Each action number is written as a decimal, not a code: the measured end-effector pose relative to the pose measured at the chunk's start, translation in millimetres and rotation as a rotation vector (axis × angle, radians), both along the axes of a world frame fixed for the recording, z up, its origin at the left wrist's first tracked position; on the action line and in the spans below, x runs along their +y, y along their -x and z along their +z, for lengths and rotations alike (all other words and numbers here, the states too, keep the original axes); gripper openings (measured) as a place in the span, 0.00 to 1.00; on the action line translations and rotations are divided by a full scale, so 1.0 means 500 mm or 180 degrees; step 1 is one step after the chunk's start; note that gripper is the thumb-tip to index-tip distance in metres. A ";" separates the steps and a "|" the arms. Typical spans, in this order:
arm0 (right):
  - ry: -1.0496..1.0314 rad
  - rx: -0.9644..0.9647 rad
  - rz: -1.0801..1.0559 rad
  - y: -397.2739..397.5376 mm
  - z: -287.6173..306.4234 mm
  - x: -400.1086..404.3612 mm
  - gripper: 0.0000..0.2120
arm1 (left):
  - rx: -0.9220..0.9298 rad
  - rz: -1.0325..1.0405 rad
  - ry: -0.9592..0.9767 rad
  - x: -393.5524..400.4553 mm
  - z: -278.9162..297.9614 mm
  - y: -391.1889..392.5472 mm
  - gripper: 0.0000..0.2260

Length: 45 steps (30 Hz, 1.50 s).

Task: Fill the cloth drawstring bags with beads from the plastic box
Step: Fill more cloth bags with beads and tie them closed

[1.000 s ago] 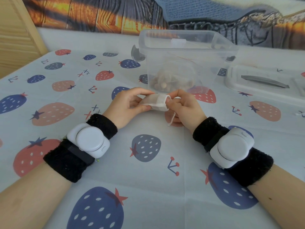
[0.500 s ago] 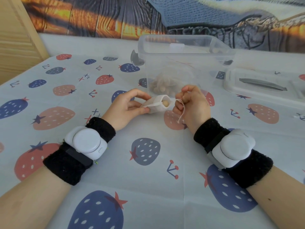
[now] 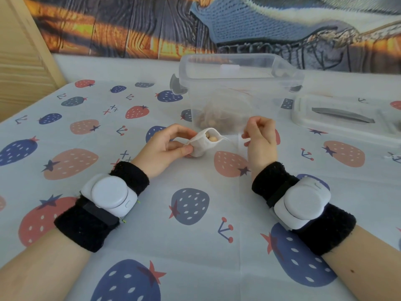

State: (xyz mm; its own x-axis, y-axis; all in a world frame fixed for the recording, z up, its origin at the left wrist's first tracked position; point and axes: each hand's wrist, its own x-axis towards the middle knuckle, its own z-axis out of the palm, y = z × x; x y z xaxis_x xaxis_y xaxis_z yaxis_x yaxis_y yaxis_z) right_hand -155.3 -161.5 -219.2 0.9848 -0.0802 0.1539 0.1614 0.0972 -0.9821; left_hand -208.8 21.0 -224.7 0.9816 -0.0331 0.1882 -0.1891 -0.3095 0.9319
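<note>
Beads (image 3: 210, 137) show inside the cloth bag (image 3: 202, 144) our left hand (image 3: 165, 148) pinches; our right hand (image 3: 260, 137) has drawn away rightward, fingers curled (thin drawstring apparently pinched), so closing comes next.

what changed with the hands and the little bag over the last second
The right hand let go of the cloth bag's mouth and moved off to the right, fingers curled, apparently pulling the thin drawstring. The bag's mouth now gapes, showing beads inside. The left hand kept gripping the bag in about the same spot. The plastic box and its lid stayed put.
</note>
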 end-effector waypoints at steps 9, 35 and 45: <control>0.0810 -0.1198 0.0611 0.030 0.005 0.000 0.11 | -0.0008 0.0060 0.0009 0.004 -0.006 -0.002 0.11; 0.1352 -0.1348 0.0428 0.023 -0.013 0.002 0.10 | -0.0088 0.0184 0.0082 -0.002 -0.002 0.003 0.06; 0.1269 -0.1306 0.0352 0.015 -0.016 -0.001 0.08 | -0.0300 0.0437 0.0346 -0.006 -0.006 0.004 0.04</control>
State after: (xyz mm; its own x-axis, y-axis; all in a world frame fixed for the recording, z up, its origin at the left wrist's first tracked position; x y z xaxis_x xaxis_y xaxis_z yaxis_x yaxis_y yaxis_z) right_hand -162.6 -161.8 -227.0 0.8375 0.1622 0.5219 0.5464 -0.2293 -0.8055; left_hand -210.5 17.9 -227.6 0.9534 0.1252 0.2746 -0.2401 -0.2369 0.9414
